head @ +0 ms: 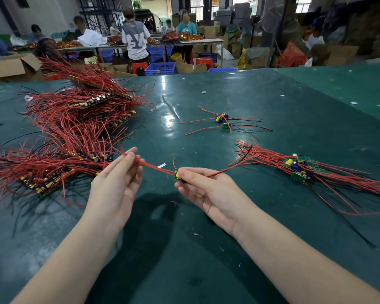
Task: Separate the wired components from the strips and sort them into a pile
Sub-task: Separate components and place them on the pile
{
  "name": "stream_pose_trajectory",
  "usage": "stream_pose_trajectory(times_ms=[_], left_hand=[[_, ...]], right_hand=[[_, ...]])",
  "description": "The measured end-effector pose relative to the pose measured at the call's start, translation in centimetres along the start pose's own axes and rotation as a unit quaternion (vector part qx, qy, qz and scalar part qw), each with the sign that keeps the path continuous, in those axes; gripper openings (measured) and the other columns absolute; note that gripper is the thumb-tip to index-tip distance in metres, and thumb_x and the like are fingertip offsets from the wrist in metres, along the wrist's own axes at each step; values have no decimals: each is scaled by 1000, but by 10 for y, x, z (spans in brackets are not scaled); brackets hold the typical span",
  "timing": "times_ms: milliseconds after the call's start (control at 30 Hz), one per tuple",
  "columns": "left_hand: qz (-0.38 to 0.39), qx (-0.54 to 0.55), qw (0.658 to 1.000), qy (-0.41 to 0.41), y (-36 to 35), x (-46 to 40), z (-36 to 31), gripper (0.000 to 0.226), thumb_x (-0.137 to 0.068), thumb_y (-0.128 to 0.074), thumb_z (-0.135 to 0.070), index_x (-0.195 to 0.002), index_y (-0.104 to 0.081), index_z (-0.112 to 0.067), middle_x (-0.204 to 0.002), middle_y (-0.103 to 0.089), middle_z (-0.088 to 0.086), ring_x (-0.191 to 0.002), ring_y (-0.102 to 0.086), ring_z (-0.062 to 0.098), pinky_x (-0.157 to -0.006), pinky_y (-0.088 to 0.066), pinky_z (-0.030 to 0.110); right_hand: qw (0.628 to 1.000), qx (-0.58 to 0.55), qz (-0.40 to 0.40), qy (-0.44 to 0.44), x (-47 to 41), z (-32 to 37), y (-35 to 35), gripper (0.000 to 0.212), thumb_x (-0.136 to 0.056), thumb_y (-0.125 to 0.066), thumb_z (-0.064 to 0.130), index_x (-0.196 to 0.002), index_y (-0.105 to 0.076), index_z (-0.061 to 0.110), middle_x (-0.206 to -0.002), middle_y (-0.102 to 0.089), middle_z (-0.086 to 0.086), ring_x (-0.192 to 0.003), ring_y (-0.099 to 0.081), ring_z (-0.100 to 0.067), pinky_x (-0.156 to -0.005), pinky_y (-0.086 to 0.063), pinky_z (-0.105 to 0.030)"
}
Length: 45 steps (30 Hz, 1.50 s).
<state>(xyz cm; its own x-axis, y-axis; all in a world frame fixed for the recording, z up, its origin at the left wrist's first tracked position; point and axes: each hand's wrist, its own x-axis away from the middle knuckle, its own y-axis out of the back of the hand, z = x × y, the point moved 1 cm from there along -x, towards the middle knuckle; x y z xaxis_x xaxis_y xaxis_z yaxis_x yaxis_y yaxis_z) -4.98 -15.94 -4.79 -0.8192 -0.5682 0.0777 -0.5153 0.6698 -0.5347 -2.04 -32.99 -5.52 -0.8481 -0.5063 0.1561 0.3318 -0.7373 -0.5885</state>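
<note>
Right hand [208,189] pinches a wired component [180,174] — left hand [116,181] pinches its red wire [156,167] — no legible writing.

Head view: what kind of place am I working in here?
Most likely a small electronics assembly workshop. Strips of red-wired circuit boards are heaped on a green work table, other workers sit at a long bench with similar parts, and cardboard boxes are stacked behind.

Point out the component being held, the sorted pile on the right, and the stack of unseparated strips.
held component [178,174], head view, on its yellow part.
sorted pile [299,170], head view, on the boards.
stack of strips [75,119], head view, on the red wires.
</note>
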Motion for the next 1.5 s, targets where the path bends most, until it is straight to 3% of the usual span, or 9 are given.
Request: stream_pose_trajectory(times_ms=[167, 267, 533, 733, 1100, 1233, 1333, 1500], left_hand=[[-23, 21, 1000, 1, 5, -6, -5, 12, -94, -59, -13, -89, -68, -9, -72, -72, -4, -69, -68, 3, -64, -52, 12], [-23, 7, 1000, -8, 7, -7, -4, 11, -94, -59, -9, -88, -68, -6, -74, -73, 0, -73, -70, 7, -66, -53, 13], [-46, -13, 999, -12, 9, -4, -7, 12, -93, -60, -7, -83, -64, -2, -72, -73, 6, -77, -73, 13, -67, -55, 16], [-44, 22, 998, 29, 10, -5, -9, 13, -95, -58, -11, -83, -62, -6, -72, -73, 3, -76, -73, 12, -63, -55, 15], [-63, 95, 990, 86, 7, -5, -14, 6, -88, -66, -11, -83, -66, -9, -70, -70, -2, -68, -68, 4, -61, -53, 12], [-53, 110, 988, 97, 6, -4, -16, 4, -88, -65, -10, -85, -67, -8, -69, -70, -2, -70, -68, 4, -63, -54, 12], [-37, 129, 983, 121, 6, -3, -17, 5, -86, -65, -9, -88, -69, -7, -74, -69, -1, -81, -66, 7, -63, -53, 11], [18, 188, 972, 141, 1, 1, -20, 9, -69, -66, -5, -74, -72, -2, -73, -67, 1, -76, -64, 9, -61, -52, 10]], right_hand=[[1000, 24, -6, 19, 1, 4, 2, 6, -72, -76, 8, -78, -76, 5, -69, -71, -7, -69, -70, -16, -66, -55, -19], [996, 67, -17, 51, 2, 5, 1, 4, -78, -74, 2, -79, -75, 6, -75, -72, -8, -70, -70, -17, -67, -55, -20], [948, 252, -54, 188, 3, 8, 1, 11, -77, -77, 0, -86, -74, 6, -75, -74, -6, -68, -69, -14, -74, -59, -26], [920, 311, -30, 236, 4, 6, 2, 15, -76, -77, -1, -83, -74, 12, -74, -73, 3, -70, -68, -7, -71, -52, -15], [922, 300, -40, 243, 1, 9, 4, 14, -76, -77, -1, -85, -75, 9, -75, -74, 2, -70, -69, -8, -70, -52, -16], [930, 287, -52, 223, -2, 13, 7, 14, -77, -76, -1, -85, -75, 11, -77, -74, -5, -71, -70, -15, -74, -58, -24], [959, 210, -44, 185, -5, 14, 9, 12, -80, -72, -4, -83, -74, 7, -74, -72, -7, -70, -69, -18, -71, -58, -25], [998, 42, -3, 56, -8, 17, 12, 15, -82, -67, -2, -74, -78, 5, -75, -73, -8, -70, -70, -15, -66, -56, -19]])
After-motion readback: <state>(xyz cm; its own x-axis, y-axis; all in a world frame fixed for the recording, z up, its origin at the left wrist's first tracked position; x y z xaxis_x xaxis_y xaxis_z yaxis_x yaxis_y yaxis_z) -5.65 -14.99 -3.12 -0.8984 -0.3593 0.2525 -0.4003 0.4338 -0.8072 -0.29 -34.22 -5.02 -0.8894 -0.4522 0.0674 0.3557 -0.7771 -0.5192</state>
